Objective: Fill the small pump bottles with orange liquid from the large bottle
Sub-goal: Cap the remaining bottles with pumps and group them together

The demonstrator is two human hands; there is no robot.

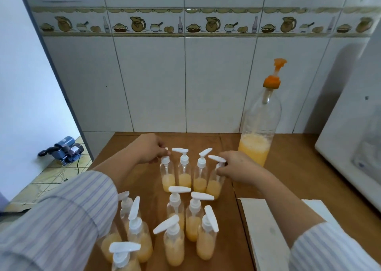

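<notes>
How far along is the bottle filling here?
Every small pump bottle in view already holds some orange liquid with its pump on. In hand: left hand and right hand grip the back row's end bottles. The large bottle is mostly emptied.

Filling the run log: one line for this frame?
left hand: grips far-left pump | right hand: grips far-right pump | large bottle: upright, untouched

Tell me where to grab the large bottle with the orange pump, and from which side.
Grip the large bottle around its clear, straight-walled body, above the orange liquid. It stands upright, and the thin pump stem on top looks a poor handle. Come from the front right: small pump bottles crowd its left, and the tiled wall stands behind.
</notes>
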